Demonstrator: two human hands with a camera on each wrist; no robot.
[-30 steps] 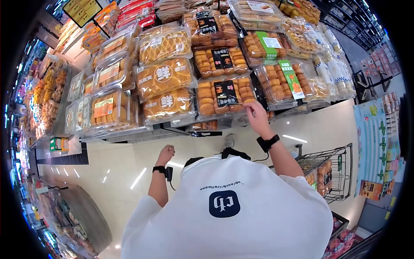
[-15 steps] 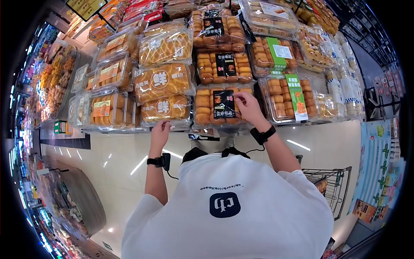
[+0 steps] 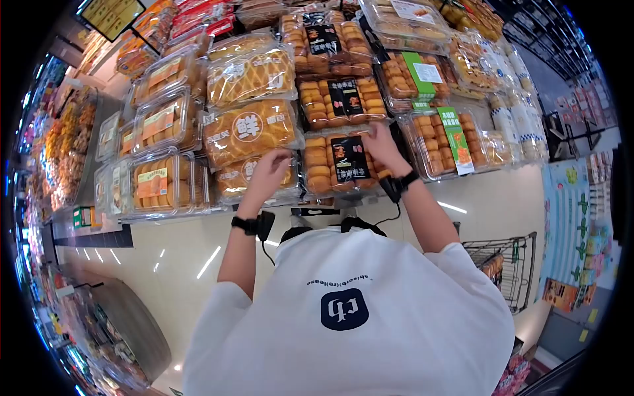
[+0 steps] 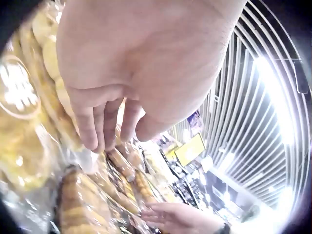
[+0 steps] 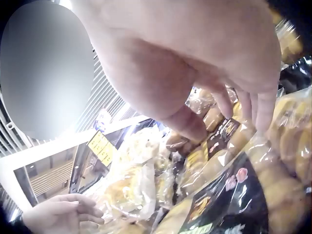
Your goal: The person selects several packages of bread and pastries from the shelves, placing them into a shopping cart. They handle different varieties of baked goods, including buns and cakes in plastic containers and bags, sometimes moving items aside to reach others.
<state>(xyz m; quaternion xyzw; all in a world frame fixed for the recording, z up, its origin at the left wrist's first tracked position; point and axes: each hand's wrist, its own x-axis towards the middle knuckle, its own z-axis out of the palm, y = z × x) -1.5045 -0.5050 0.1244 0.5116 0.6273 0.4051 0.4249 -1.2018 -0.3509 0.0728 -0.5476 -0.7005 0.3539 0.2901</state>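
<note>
My right hand is over the front clear package of small golden buns with a black label, fingertips right at its far edge in the head view. In the right wrist view the thumb and fingers stand apart, pointing down toward the wrapped buns. Further left, my left hand hovers over the front bags of flat bread, near the gap between them and the buns. Its fingers hang loosely with nothing held in the left wrist view.
More bun packages lie in rows behind. Clear plastic boxes stack at the left, and a green-labelled box sits at the right. A wire shopping cart stands on the floor at the right. A yellow sign rises at the back left.
My left hand has risen from beside the body to over the bread bags. The right hand has moved from the front package's near right corner, across its label, to its far edge.
</note>
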